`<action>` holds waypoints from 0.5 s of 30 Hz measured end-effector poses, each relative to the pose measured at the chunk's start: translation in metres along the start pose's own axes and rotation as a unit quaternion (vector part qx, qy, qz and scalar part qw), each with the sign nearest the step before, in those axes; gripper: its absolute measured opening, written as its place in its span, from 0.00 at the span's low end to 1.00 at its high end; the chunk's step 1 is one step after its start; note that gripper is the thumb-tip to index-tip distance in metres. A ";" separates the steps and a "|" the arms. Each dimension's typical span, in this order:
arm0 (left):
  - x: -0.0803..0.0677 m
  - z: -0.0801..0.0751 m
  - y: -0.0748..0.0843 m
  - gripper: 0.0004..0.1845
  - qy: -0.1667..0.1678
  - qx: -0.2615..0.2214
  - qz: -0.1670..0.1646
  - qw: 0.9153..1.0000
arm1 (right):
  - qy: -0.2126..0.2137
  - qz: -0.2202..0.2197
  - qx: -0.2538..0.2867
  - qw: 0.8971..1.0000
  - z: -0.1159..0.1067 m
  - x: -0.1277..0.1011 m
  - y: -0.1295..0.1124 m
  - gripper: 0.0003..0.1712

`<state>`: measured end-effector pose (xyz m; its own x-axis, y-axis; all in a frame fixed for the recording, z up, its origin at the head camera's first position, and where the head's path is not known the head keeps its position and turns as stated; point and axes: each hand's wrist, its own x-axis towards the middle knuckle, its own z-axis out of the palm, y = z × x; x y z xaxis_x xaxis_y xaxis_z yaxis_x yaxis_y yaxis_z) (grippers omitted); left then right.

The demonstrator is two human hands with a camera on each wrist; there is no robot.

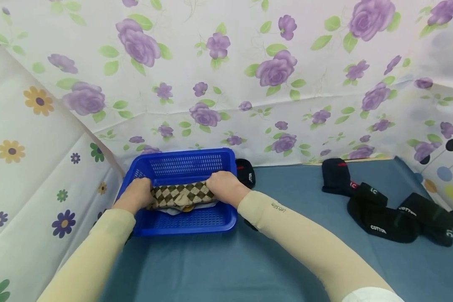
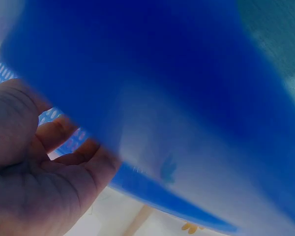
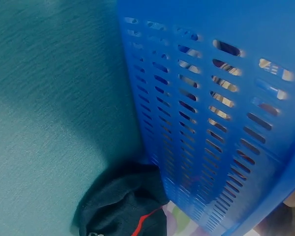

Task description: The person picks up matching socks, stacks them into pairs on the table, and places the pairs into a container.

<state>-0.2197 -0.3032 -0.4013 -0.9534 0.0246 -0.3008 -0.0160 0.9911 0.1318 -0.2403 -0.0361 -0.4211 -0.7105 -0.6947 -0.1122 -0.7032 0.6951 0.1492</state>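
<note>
Inside the blue basket (image 1: 185, 228), both hands hold a folded cloth (image 1: 183, 195) with brown and beige diamond checks, stretched from side to side. My left hand (image 1: 136, 195) grips its left end near the basket's left wall. Its curled fingers show beside the blurred blue rim (image 2: 152, 128) in the left wrist view. My right hand (image 1: 226, 186) grips the other end, close to the right wall. White and yellowish fabric (image 1: 173, 211) peeks out below the checks. From the right wrist view, the slotted basket wall (image 3: 196, 98) hides most of the right hand.
A black sock (image 1: 245, 173) with a red mark lies against the basket's right side. Several dark socks (image 1: 385, 222) are spread at the right of the blue-green surface (image 1: 279, 251). Flowered sheets (image 1: 249, 92) rise behind and at the left.
</note>
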 end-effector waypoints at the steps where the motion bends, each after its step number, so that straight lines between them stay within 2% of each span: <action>1: 0.000 0.000 0.000 0.11 0.000 0.001 0.000 1.000 | -0.004 0.001 0.000 1.000 -0.001 0.000 0.000 0.08; 8: -0.004 0.000 0.002 0.10 -0.013 -0.004 -0.005 1.000 | -0.020 0.009 0.016 1.000 -0.004 0.000 -0.001 0.09; 11: -0.006 -0.001 0.003 0.08 -0.015 -0.006 -0.004 1.000 | -0.008 0.016 0.020 1.000 -0.007 0.000 0.001 0.09; 15: -0.010 -0.004 0.012 0.06 0.002 -0.004 0.001 1.000 | 0.028 0.016 0.030 0.999 -0.017 -0.003 0.006 0.07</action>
<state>-0.2116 -0.2922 -0.3929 -0.9546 0.0254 -0.2968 -0.0174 0.9899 0.1406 -0.2418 -0.0327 -0.4032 -0.7308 -0.6805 -0.0533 -0.6821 0.7253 0.0932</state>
